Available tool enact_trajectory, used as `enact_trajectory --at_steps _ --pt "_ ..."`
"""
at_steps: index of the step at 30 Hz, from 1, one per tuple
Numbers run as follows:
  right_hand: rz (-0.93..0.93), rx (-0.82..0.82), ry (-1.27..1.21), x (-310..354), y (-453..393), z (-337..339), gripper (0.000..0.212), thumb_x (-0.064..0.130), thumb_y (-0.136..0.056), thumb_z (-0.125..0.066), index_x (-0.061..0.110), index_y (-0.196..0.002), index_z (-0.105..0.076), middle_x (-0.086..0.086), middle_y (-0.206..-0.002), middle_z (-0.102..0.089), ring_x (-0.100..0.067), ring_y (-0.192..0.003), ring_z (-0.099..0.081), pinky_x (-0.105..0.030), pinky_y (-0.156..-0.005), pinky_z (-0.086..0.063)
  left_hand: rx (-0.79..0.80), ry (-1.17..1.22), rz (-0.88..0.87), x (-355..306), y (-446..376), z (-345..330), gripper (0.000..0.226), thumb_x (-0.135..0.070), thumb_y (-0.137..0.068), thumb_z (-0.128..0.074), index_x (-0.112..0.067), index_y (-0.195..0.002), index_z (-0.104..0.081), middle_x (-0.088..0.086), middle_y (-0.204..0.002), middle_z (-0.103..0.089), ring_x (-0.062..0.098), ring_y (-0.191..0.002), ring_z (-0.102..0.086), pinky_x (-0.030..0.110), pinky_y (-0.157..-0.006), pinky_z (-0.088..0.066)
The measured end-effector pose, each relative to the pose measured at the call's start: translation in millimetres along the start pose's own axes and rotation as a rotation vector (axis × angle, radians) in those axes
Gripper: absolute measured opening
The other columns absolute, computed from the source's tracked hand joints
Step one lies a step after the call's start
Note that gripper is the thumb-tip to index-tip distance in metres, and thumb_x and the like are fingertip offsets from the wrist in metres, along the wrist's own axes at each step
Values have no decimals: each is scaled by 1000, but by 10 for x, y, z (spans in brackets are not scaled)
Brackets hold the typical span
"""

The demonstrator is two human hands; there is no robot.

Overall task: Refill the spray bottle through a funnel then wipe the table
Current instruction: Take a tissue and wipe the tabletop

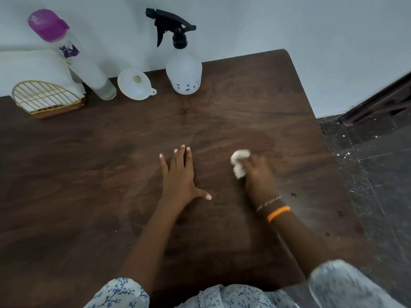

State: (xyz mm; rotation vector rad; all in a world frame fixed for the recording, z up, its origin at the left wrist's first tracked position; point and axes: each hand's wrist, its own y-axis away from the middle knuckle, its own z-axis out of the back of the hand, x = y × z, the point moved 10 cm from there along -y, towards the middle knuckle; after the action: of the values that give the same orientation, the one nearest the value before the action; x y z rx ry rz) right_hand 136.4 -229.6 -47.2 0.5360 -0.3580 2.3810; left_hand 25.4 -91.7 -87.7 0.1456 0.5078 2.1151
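The white spray bottle (183, 72) with its black trigger head stands upright at the back of the dark wooden table (111, 174), against the wall. Left of it a white funnel (135, 84) lies mouth up on the table. My left hand (180, 174) lies flat on the table with its fingers spread. My right hand (259, 174) grips a crumpled white tissue (239, 162) and presses it on the table surface, right of my left hand. A faint wet sheen shows on the wood around the tissue.
A tall clear bottle with a purple cap (73, 54) stands at the back left. A gold wire napkin holder (45, 98) with white napkins sits beside it. The table's right edge (320, 130) drops to a dark speckled floor (373, 174).
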Motion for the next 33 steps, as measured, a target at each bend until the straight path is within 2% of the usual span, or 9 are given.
enact_trajectory --at_steps 5,7,10,13,15,18,22,26,33 --pt "-440 -184 70 -707 -749 206 44 -10 -76 -44 5 -114 -60 -20 -113 -56 -37 -102 -46 -39 -82 -34 -5 67 -3 -12 17 -12 144 -74 -49 -70 -7 -147 13 9 -157 14 25 -144 14 51 -103 25" --pt "-398 -141 67 -494 -1000 30 40 -3 -84 -44 9 -118 -59 -15 -123 -54 -34 -108 -45 -33 -89 -32 -20 81 -5 1 22 -8 144 -75 -49 -69 -9 -147 12 7 -158 13 23 -144 14 51 -103 26" --pt "-115 38 51 252 -1174 -386 39 1 -91 -41 11 -126 -54 -12 -132 -48 -32 -113 -42 -31 -98 -30 -20 93 13 33 42 -9 144 -77 -49 -66 -8 -147 13 7 -157 16 23 -144 17 53 -104 25" --pt "243 136 -30 946 -913 -582 29 -4 -86 -52 1 -112 -64 -19 -121 -58 -38 -101 -52 -35 -91 -42 -27 96 95 109 89 -11 148 -80 -48 -63 -4 -145 18 13 -155 23 27 -140 26 52 -103 26" --pt "339 276 -73 1012 -650 -663 27 1 -89 -50 0 -111 -65 -21 -118 -60 -39 -102 -50 -41 -90 -44 -41 99 122 120 131 -13 147 -80 -50 -62 -2 -143 21 15 -153 25 25 -136 32 51 -103 27" --pt "285 299 -61 640 -599 -530 24 -2 -86 -55 0 -105 -69 -20 -114 -63 -40 -100 -53 -43 -90 -45 -27 90 127 108 155 -43 142 -80 -55 -58 -1 -143 21 16 -153 26 25 -135 33 51 -103 26" --pt "45 -8 38 -171 -941 61 25 -10 -70 -59 1 -89 -72 -23 -95 -69 -42 -82 -63 -35 -78 -40 23 99 118 83 142 -75 138 -78 -59 -58 0 -144 18 16 -153 25 26 -141 25 53 -105 24" --pt "-253 -57 94 -586 -1239 96 32 -7 -79 -50 2 -104 -68 -23 -112 -60 -41 -100 -53 -41 -84 -42 25 130 118 79 127 -77 139 -75 -59 -62 1 -143 17 17 -153 25 26 -141 24 51 -106 24" --pt "51 203 126 733 -1453 -771 38 9 -95 -38 12 -131 -48 -12 -140 -38 -28 -121 -35 -37 -97 -37 2 177 126 113 145 -79 137 -76 -58 -61 -3 -145 17 11 -154 24 21 -142 23 51 -108 21"
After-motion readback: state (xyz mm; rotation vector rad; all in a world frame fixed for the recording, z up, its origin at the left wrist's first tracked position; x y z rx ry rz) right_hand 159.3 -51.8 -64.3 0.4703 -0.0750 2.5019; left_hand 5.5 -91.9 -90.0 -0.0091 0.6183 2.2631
